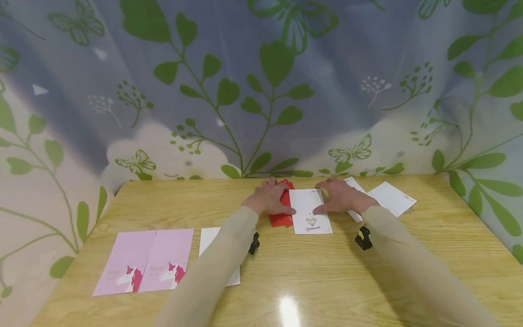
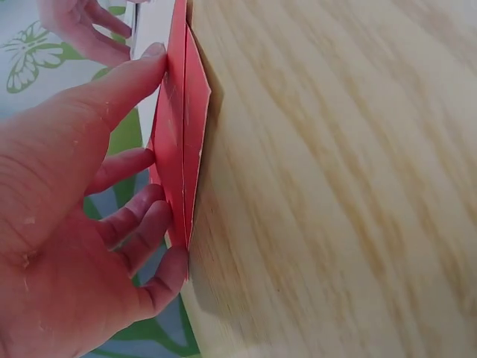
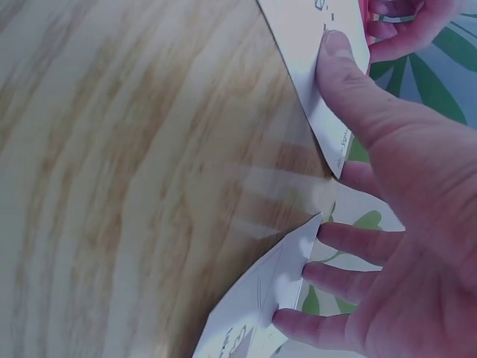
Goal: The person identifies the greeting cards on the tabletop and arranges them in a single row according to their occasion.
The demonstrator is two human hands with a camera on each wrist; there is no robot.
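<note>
My left hand (image 1: 270, 198) lies flat on a small stack of red envelopes (image 1: 281, 217) at mid-table. In the left wrist view its thumb and spread fingers (image 2: 141, 224) press the red envelopes (image 2: 182, 149) against the wood. My right hand (image 1: 338, 197) rests on a white card (image 1: 310, 213) printed with a gold diamond, just right of the red stack. In the right wrist view the thumb (image 3: 339, 63) presses that white card (image 3: 305, 37), while the other fingers touch the edge of another white card (image 3: 276, 298). Neither hand curls round anything.
Two pink unicorn cards (image 1: 145, 261) lie side by side at the front left of the wooden table (image 1: 310, 277). A white sheet (image 1: 209, 240) is partly hidden under my left forearm. More white cards (image 1: 390, 197) lie right of my right hand. A leaf-patterned curtain (image 1: 261, 91) hangs behind.
</note>
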